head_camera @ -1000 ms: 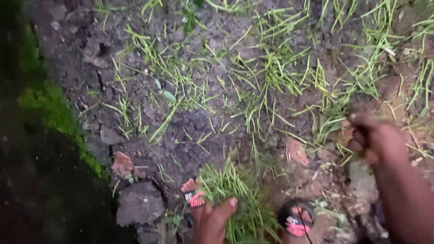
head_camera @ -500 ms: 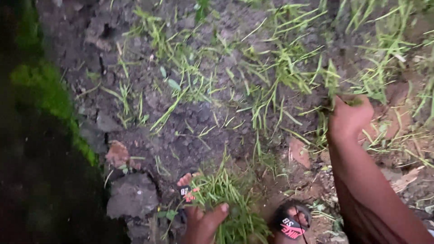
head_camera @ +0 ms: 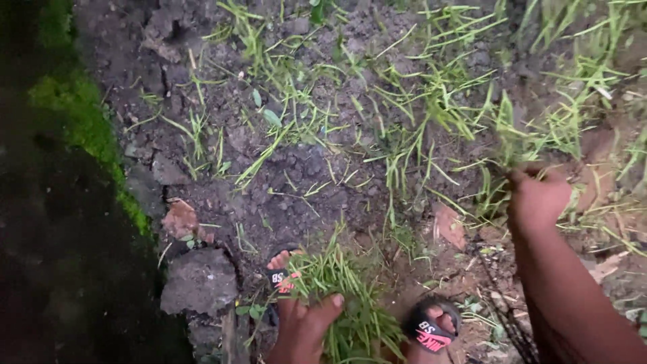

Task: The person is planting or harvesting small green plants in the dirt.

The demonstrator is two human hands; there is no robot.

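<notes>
Our right hand [head_camera: 539, 199] at the frame's right has just closed tight on a fresh tuft of thin green grass [head_camera: 515, 138] and lifted slightly, while our left hand [head_camera: 306, 330] at bottom centre keeps clutching the pulled green grass bundle [head_camera: 344, 296].

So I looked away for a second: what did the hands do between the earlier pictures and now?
The right hand went from low at the right up into the grass tufts and is now closed on blades there. The left hand stayed put, gripping its grass bunch by the sandalled feet.
</notes>
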